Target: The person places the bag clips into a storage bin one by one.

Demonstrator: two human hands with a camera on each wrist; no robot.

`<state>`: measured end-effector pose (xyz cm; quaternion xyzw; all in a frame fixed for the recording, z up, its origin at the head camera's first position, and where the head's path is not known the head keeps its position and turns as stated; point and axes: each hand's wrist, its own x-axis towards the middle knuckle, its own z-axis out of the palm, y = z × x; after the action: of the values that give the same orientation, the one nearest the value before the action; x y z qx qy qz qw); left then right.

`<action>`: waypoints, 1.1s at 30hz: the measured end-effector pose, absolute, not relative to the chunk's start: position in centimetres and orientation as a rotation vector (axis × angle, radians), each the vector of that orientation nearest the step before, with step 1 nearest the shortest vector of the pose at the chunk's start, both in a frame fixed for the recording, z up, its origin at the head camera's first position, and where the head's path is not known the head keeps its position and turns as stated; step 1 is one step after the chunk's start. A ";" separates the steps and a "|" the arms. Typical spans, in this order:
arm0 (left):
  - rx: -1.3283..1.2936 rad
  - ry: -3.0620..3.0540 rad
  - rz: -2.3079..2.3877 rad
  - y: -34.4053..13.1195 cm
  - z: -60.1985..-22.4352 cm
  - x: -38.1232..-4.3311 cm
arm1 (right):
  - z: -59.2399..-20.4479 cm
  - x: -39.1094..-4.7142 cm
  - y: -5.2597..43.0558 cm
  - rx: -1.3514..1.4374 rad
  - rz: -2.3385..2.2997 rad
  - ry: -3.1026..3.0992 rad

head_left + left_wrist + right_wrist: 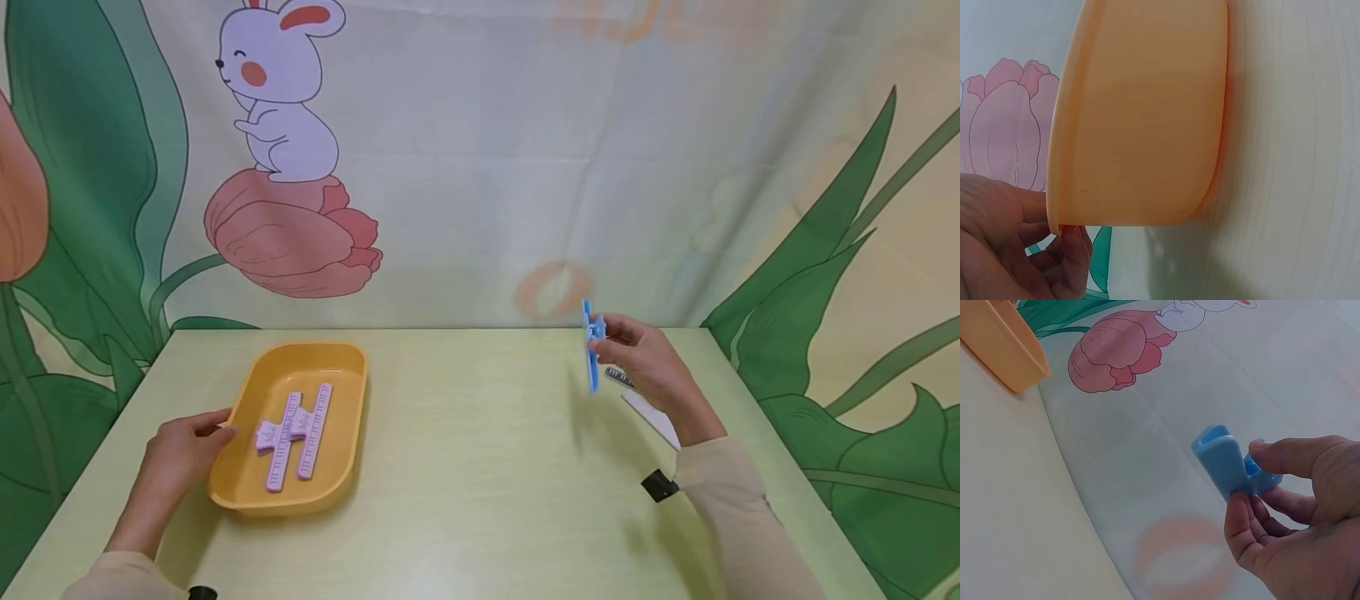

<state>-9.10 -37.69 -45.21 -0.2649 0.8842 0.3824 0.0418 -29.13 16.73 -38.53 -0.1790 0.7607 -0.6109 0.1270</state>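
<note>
My left hand (pixel 180 450) grips the left rim of a yellow plastic tray (pixel 347 367). In the left wrist view the thumb and fingers (pixel 1074 256) close on the tray's edge, its side wall (pixel 1141 119) filling the middle. Two lilac ruler-marked clips (pixel 315 433) lie side by side inside the tray. At the right, my right hand (pixel 652 371) pinches a blue clip (pixel 590 358) by its handle, raised above the table with its long bar upright. The right wrist view shows the thumb on the handle of the blue clip (pixel 1225 464) and fingertips beneath.
Under and beyond the right hand, a dark ruler-marked strip (pixel 619 377) and a white strip (pixel 651 419) lie on the table, partly hidden by that hand. A printed curtain (pixel 480 167) hangs along the back edge of the pale wooden table (pixel 472 467).
</note>
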 end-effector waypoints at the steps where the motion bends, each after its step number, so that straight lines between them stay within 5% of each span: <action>1: -0.808 2.711 1.168 -37.7 -45.2 -9.1 | -38.4 -29.1 16.7 -0.529 -1.787 2.205; 33: -0.831 2.680 1.208 -37.4 -45.4 -9.0 | -34.9 -27.4 10.3 -0.682 -1.855 2.101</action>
<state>-9.01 -37.43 -45.36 -0.2719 0.8763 0.3952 0.0434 -27.37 10.25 -34.91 -0.2343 0.7224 -0.6379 0.1281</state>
